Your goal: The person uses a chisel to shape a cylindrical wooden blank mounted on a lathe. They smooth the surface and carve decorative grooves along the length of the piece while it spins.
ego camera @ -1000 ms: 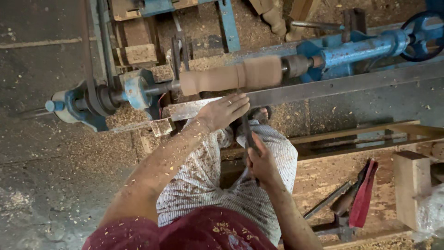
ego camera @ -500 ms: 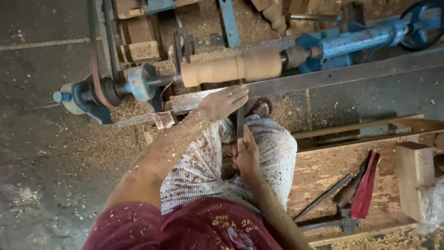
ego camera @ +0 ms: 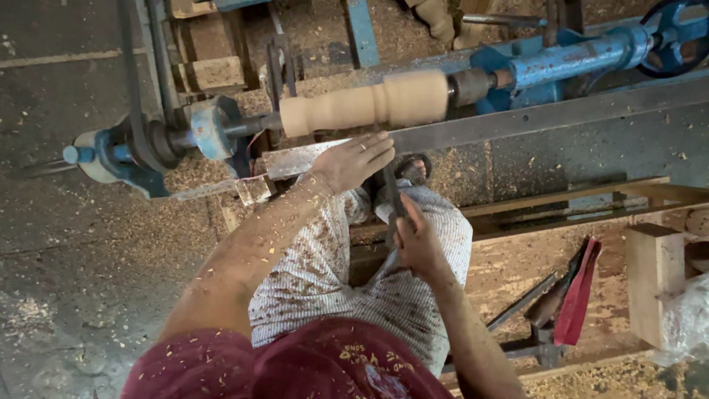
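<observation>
A wooden spindle (ego camera: 365,106) is mounted in the lathe (ego camera: 546,63), far centre. The left hand (ego camera: 353,160) is laid flat, fingers extended, on the steel rest (ego camera: 517,122); the right hand (ego camera: 415,238) is closed around a chisel (ego camera: 391,193). A catch is judged possible if the edge is tipped steeply, with fingers so near the wood.

Maroon printed shirt (ego camera: 325,369), white patterned trousers (ego camera: 332,273) flecked with sawdust, ring on left hand (ego camera: 354,159)

The tool (ego camera: 391,193) showed only as a dark strip between the hands; its tip lay hidden under the left hand (ego camera: 354,159), and its handle was buried in the right hand (ego camera: 417,240). Whether the tip touched the wood (ego camera: 365,106) could not be told. The handwheel (ego camera: 676,33) was cut off by the right edge. The right forearm ran out of the bottom edge. The wood's surface was blurred.
</observation>
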